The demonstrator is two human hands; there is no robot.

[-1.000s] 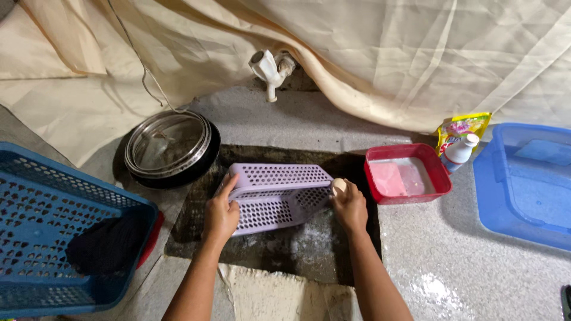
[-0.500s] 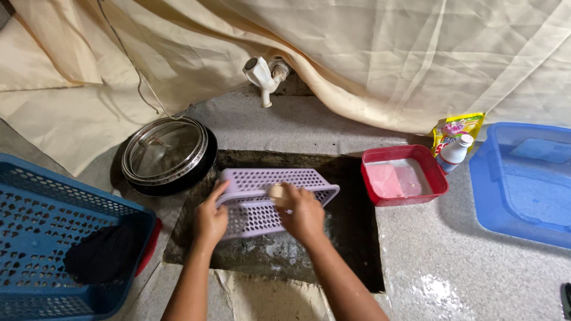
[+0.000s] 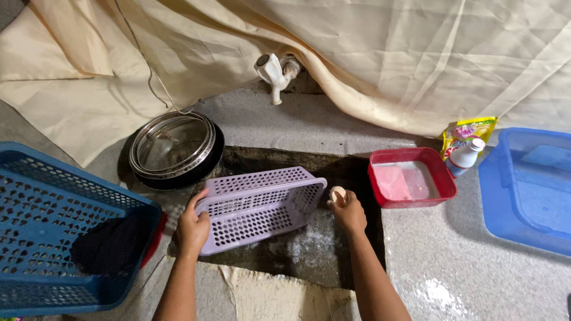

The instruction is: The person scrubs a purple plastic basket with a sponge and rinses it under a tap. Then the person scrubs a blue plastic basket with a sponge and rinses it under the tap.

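Observation:
A lilac perforated plastic basket (image 3: 259, 208) lies tilted on its side over a dark wet sunken drain area (image 3: 309, 249). My left hand (image 3: 192, 226) grips the basket's left rim. Just off the basket's right end, my right hand (image 3: 348, 213) is closed around a small pale round scrubber (image 3: 337, 193). Soapy foam shows on the wet floor below the basket.
A white tap (image 3: 272, 74) juts from under a beige cloth. A pan with a glass lid (image 3: 173, 148) stands at the left, a big blue crate (image 3: 59, 238) holding dark cloth beside it. To the right are a red tub (image 3: 411, 178), bottle (image 3: 465, 156), yellow pouch (image 3: 470, 129) and blue basin (image 3: 529, 184).
My right hand has moved from on top of the basket back to its right end, still holding the scrubber. The basket has tipped a little; my left hand stays on its left rim.

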